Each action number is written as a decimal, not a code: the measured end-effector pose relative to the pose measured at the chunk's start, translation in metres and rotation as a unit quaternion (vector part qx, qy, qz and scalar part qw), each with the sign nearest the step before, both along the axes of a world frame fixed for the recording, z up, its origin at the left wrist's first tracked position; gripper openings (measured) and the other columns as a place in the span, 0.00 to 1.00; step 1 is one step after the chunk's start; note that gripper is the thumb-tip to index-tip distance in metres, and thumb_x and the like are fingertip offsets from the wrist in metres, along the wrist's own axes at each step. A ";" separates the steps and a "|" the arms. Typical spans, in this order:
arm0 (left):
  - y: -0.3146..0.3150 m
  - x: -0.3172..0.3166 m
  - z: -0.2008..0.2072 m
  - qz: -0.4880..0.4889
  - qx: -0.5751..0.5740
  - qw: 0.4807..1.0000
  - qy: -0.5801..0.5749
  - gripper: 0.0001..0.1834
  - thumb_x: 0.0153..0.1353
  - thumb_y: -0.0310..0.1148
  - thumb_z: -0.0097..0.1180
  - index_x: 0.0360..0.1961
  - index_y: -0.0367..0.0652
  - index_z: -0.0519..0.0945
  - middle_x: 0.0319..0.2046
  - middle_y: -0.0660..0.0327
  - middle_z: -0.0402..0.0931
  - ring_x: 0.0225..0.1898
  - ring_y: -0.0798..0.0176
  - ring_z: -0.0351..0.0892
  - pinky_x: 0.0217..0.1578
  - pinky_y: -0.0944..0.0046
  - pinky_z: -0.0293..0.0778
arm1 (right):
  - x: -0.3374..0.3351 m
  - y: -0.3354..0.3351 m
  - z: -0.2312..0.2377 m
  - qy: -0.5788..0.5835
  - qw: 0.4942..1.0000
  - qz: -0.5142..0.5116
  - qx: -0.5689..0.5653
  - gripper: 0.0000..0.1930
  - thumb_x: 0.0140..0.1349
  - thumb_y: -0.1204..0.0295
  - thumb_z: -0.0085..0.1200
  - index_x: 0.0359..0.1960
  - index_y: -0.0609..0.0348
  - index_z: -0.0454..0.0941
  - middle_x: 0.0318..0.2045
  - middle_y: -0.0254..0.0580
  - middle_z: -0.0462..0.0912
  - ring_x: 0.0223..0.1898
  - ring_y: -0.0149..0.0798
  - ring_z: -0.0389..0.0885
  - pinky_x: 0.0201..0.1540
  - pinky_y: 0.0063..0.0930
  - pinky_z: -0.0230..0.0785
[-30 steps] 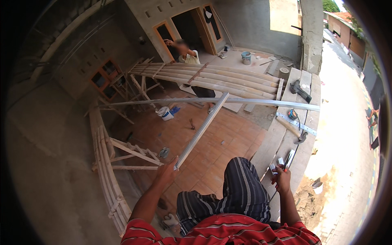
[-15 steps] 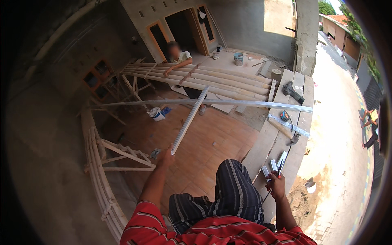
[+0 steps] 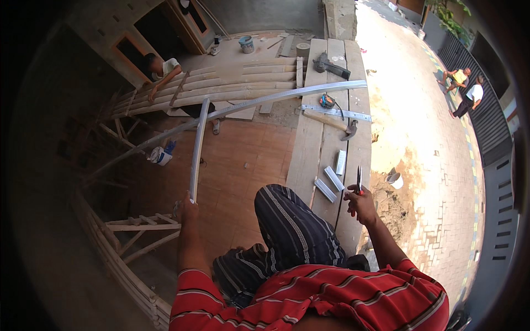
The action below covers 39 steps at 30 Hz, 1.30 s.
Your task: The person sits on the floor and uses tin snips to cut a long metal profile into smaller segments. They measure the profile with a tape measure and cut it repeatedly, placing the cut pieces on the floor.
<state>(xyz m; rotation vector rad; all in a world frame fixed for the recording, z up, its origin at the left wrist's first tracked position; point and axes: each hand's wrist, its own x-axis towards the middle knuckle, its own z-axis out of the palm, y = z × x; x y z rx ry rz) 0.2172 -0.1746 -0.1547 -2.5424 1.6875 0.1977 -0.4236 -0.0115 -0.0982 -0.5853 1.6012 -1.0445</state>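
We note the left hand wrapped around the near end of a metal bar; its far part crosses a longer metal rail, though we cannot tell whether they touch. Right hand, beside the planks, holds red-handled snips, blades pointing away from us; we cannot tell if the blades are parted. Three short metal pieces lie on the planks near it. Farther along we see a hammer and tape measure. Beyond, a person leans over bamboo poles.
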 end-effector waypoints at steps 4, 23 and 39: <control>-0.003 0.019 -0.011 -0.002 -0.010 0.999 -0.040 0.36 0.63 0.38 0.66 0.74 0.55 0.73 0.59 0.50 0.84 0.59 0.41 0.85 0.60 0.42 0.80 | -0.025 0.003 0.005 0.034 0.999 -0.012 -0.001 0.23 0.66 0.68 0.64 0.59 0.68 0.76 0.31 0.44 0.84 0.18 0.30 0.75 0.19 0.28 0.67; 0.067 0.002 0.010 0.021 -0.183 0.982 -0.034 0.33 0.59 0.44 0.74 0.63 0.44 0.80 0.53 0.47 0.86 0.57 0.39 0.85 0.55 0.43 0.80 | -0.021 -0.108 -0.035 0.426 0.903 0.042 0.021 0.24 0.63 0.57 0.65 0.50 0.66 0.79 0.44 0.67 0.87 0.50 0.67 0.86 0.53 0.54 0.78; 0.167 -0.121 0.078 0.238 -0.120 0.437 0.859 0.15 0.68 0.31 0.66 0.51 0.44 0.76 0.43 0.54 0.78 0.47 0.49 0.83 0.46 0.40 0.84 | 0.015 -0.076 -0.055 0.394 0.909 0.051 -0.124 0.19 0.64 0.67 0.66 0.51 0.68 0.80 0.29 0.52 0.85 0.31 0.47 0.85 0.37 0.43 0.75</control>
